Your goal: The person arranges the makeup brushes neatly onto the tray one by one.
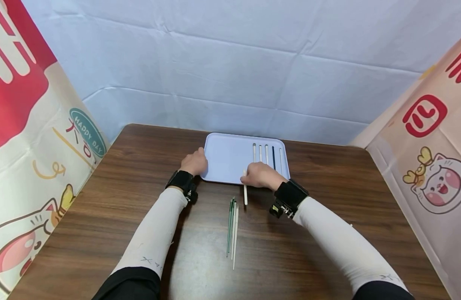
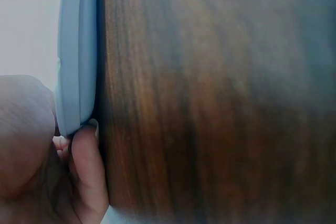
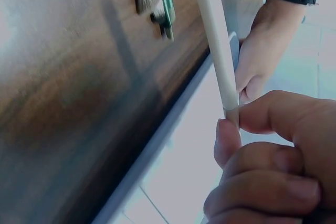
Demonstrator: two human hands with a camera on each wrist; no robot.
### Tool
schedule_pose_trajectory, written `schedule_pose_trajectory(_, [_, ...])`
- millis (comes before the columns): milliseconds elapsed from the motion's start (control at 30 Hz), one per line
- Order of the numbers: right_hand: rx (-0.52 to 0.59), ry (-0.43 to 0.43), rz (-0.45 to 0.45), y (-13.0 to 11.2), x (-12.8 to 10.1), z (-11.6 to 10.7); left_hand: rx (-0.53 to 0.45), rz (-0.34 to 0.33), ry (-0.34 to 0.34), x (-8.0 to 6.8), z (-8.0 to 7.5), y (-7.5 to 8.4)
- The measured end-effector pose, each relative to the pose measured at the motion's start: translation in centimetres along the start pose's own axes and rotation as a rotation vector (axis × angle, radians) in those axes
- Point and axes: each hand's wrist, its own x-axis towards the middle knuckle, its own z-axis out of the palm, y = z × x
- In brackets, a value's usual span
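My right hand pinches a white-handled brush between thumb and finger, over the front edge of the pale tray. The handle points toward me; its other end is mostly hidden by the hand. At the tray's left side my left hand grips the rim, a fingertip tucked against its underside. Several slim brushes lie side by side in the tray's right part, one of them dark.
In front of the tray, several loose brushes with green handles and pale handles lie together on the wooden table. A white cloth backdrop hangs behind, and printed sheets stand at both sides.
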Motion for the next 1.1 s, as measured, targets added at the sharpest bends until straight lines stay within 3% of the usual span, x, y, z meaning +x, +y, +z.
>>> schedule_pose_trajectory(500, [-0.034,-0.031,0.055,1.1,2.7,-1.2,0.003,0.0,-0.004,-0.3,-0.2,0.1])
schedule_pose_trajectory(1100, [-0.092,0.045,0.112,2.5,5.5,-2.3,0.003,-0.001,-0.001,-0.5,-0.4,0.1])
